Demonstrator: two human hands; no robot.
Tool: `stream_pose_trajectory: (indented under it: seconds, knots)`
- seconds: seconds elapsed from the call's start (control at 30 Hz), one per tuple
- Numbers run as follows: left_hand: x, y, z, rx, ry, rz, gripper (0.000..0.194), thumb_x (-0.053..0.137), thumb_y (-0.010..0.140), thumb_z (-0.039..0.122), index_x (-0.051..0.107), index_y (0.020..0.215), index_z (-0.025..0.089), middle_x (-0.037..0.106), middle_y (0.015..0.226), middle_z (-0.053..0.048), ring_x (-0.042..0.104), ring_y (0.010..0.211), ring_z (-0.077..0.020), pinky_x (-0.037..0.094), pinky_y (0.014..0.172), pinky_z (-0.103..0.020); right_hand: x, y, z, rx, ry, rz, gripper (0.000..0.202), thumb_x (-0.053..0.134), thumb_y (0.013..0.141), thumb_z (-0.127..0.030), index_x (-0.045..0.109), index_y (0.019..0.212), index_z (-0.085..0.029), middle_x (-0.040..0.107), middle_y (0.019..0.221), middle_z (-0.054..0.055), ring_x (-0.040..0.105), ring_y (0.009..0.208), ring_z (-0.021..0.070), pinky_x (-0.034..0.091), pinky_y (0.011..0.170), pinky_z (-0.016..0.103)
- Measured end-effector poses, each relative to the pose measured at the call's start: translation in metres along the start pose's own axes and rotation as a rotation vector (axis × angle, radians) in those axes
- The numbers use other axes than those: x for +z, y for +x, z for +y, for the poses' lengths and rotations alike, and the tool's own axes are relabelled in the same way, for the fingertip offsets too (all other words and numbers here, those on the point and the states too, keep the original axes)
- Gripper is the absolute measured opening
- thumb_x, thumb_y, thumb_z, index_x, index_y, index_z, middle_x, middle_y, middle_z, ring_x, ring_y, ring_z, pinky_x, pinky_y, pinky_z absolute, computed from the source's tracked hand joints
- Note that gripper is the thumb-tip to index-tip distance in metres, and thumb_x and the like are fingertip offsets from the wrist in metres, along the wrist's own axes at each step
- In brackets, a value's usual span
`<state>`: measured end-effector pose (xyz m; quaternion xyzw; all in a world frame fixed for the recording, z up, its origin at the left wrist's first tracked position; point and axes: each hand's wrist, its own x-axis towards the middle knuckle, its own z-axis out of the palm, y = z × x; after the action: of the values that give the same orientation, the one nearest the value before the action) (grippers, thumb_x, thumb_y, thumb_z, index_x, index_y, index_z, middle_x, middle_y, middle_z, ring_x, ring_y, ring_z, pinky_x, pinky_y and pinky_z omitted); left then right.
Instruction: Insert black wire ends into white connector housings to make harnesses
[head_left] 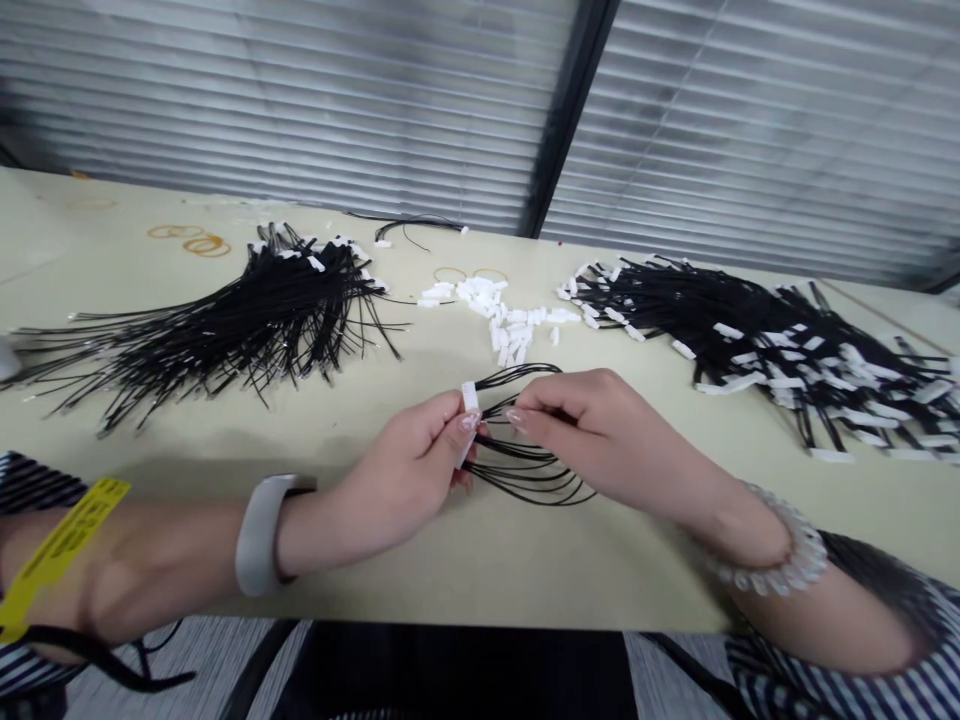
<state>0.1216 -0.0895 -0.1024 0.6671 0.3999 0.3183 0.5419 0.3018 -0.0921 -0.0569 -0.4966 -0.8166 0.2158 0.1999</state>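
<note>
My left hand pinches a long white connector between thumb and fingers, held upright just above the table. Several thin black wires run out of its right side and curve in loops toward my other hand. My right hand is closed in a pinch on some of these wires, a short way right of the connector. Its thumb and forefinger point left, and the wire ends in its grip are hidden behind the fingers.
A pile of small white connectors lies beyond my hands. At the left spreads a heap of black wires; at the right lies a heap of wired connectors. Rubber bands rest at the back left. Window blinds stand behind the table.
</note>
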Motion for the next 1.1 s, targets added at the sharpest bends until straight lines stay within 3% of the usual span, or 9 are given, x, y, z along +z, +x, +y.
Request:
stream_pose_trajectory:
  seconds: [0.4, 0.5, 0.57, 0.63, 0.7, 0.77, 0.83, 0.97, 1.1]
  knots:
    - [0.001, -0.001, 0.000, -0.003, 0.015, 0.023, 0.027, 0.033, 0.087, 0.037, 0.044, 0.072, 0.019, 0.043, 0.063, 0.003, 0.045, 0.053, -0.0101, 0.042, 0.049, -0.022, 0.018, 0.001, -0.005, -0.067, -0.068, 0.057, 0.024, 0.043, 0.084, -0.018, 0.047, 0.060, -0.016, 0.048, 0.055, -0.004, 0.040, 0.052, 0.0064, 0.029, 0.052, 0.021]
    - [0.001, 0.000, 0.000, -0.037, -0.055, 0.017, 0.026, 0.034, 0.087, 0.038, 0.044, 0.073, 0.019, 0.042, 0.063, 0.004, 0.044, 0.052, -0.0095, 0.042, 0.050, -0.022, 0.014, 0.001, -0.004, -0.108, -0.047, 0.138, 0.020, 0.044, 0.083, -0.019, 0.051, 0.065, -0.017, 0.050, 0.057, -0.004, 0.042, 0.052, 0.0069, 0.032, 0.052, 0.021]
    - [0.001, 0.000, -0.001, -0.037, -0.101, -0.020, 0.026, 0.034, 0.087, 0.039, 0.045, 0.075, 0.018, 0.043, 0.064, 0.004, 0.044, 0.053, -0.0090, 0.042, 0.051, -0.022, 0.008, 0.001, -0.004, -0.163, -0.100, 0.264, 0.011, 0.047, 0.082, -0.020, 0.056, 0.077, -0.017, 0.056, 0.068, 0.000, 0.048, 0.062, 0.0100, 0.038, 0.060, 0.023]
    - [0.001, 0.000, -0.002, -0.035, -0.139, -0.072, 0.027, 0.036, 0.087, 0.040, 0.048, 0.079, 0.018, 0.046, 0.067, 0.003, 0.045, 0.056, -0.0089, 0.042, 0.052, -0.021, 0.004, 0.003, -0.003, -0.233, -0.218, 0.329, 0.018, 0.050, 0.080, -0.019, 0.057, 0.096, -0.017, 0.059, 0.092, 0.006, 0.051, 0.085, 0.0171, 0.039, 0.076, 0.031]
    - [0.001, -0.001, -0.001, -0.063, -0.168, -0.109, 0.026, 0.038, 0.086, 0.041, 0.050, 0.081, 0.018, 0.049, 0.072, 0.002, 0.047, 0.060, -0.0091, 0.042, 0.053, -0.020, 0.000, 0.005, -0.004, -0.285, -0.299, 0.218, 0.025, 0.050, 0.078, -0.017, 0.056, 0.102, -0.019, 0.056, 0.106, 0.008, 0.047, 0.100, 0.0212, 0.036, 0.085, 0.037]
    - [0.002, -0.001, 0.002, -0.126, -0.186, -0.129, 0.024, 0.041, 0.085, 0.040, 0.049, 0.081, 0.018, 0.050, 0.070, 0.002, 0.048, 0.060, -0.0092, 0.042, 0.053, -0.020, -0.007, 0.006, -0.005, -0.280, -0.272, 0.044, 0.017, 0.046, 0.081, -0.015, 0.058, 0.093, -0.019, 0.058, 0.097, 0.006, 0.050, 0.093, 0.0185, 0.038, 0.082, 0.034]
    - [0.002, -0.001, 0.008, -0.185, -0.212, -0.123, 0.021, 0.045, 0.084, 0.038, 0.047, 0.078, 0.018, 0.049, 0.064, 0.003, 0.048, 0.057, -0.0087, 0.041, 0.052, -0.019, -0.020, 0.002, -0.006, -0.248, -0.173, -0.040, 0.014, 0.043, 0.084, -0.017, 0.057, 0.085, -0.019, 0.059, 0.082, 0.002, 0.052, 0.079, 0.0142, 0.041, 0.074, 0.030]
    - [-0.007, 0.001, 0.019, -0.282, -0.396, -0.054, 0.013, 0.049, 0.082, 0.030, 0.046, 0.079, 0.018, 0.045, 0.058, 0.005, 0.044, 0.051, -0.0060, 0.037, 0.046, -0.016, -0.061, -0.031, 0.002, -0.240, -0.021, -0.076, 0.010, 0.043, 0.086, -0.024, 0.053, 0.087, -0.021, 0.059, 0.093, 0.004, 0.054, 0.086, 0.0146, 0.044, 0.077, 0.030]
    - [-0.037, 0.003, 0.024, -0.299, -0.568, 0.042, 0.012, 0.054, 0.077, 0.020, 0.047, 0.087, 0.019, 0.046, 0.059, 0.005, 0.047, 0.049, -0.0061, 0.039, 0.044, -0.015, -0.077, -0.092, 0.026, -0.225, -0.204, 0.029, 0.018, 0.048, 0.083, -0.035, 0.054, 0.069, -0.025, 0.060, 0.102, 0.007, 0.058, 0.092, 0.0171, 0.048, 0.074, 0.025]
